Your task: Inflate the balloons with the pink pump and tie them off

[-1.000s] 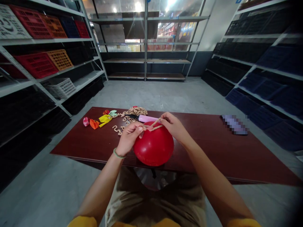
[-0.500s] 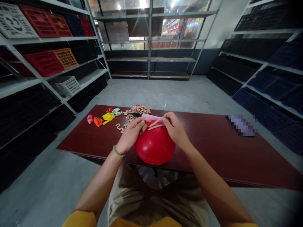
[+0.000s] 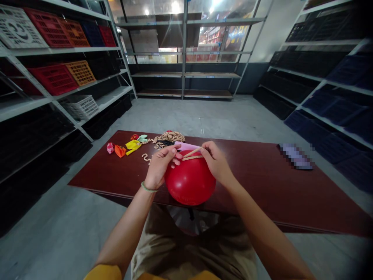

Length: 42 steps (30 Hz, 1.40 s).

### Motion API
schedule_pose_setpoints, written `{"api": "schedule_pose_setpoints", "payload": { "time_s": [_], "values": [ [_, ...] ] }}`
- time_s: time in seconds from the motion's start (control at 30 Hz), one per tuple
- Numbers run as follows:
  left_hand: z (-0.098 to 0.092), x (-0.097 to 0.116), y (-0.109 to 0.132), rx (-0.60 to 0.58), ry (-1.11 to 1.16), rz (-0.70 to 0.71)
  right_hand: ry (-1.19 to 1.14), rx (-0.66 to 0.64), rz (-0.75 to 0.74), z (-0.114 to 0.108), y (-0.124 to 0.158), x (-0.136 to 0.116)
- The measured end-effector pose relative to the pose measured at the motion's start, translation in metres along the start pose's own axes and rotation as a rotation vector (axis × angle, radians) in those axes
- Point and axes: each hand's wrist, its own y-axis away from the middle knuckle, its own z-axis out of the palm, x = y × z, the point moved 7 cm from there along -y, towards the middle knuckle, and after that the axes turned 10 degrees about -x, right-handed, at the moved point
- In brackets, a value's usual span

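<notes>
Two hands meet atop the red balloon [image 3: 190,181]: your left hand [image 3: 159,167] pinches its neck, your right hand [image 3: 217,163] grips the tan cord [image 3: 192,154]. The balloon sits at the counter's [image 3: 262,182] near edge, deflated balloons [image 3: 125,147] lying beyond.

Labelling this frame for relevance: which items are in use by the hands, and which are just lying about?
In use:
left hand
right hand
red balloon
tan strip, stretched between both hands

Lying about:
uninflated balloons
pile of tan strips
pink pump
table
shelf baskets
</notes>
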Motion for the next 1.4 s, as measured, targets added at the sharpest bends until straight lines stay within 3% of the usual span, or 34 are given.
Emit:
{"api": "schedule_pose_setpoints", "payload": {
  "time_s": [0.5,0.67,0.8,1.03,1.23,1.4],
  "values": [
    [0.003,0.007,0.001,0.039,0.088,0.028,0.029,-0.009,-0.070,-0.001,0.004,-0.003],
    [0.003,0.005,0.000,-0.059,0.121,-0.137,0.141,0.001,-0.238,0.004,0.009,-0.020],
    [0.009,0.007,-0.001,-0.146,0.114,-0.176,0.280,-0.008,-0.432,0.009,0.013,-0.041],
    [0.023,0.019,0.007,-0.159,-0.144,-0.252,0.373,-0.055,-0.589,0.003,0.006,-0.070],
    [0.032,0.026,0.012,-0.227,-0.252,-0.120,0.344,-0.131,-0.474,0.004,-0.002,-0.066],
    [0.029,0.013,0.010,-0.249,-0.270,-0.179,0.188,-0.241,-0.330,0.008,-0.010,-0.051]
  ]
}}
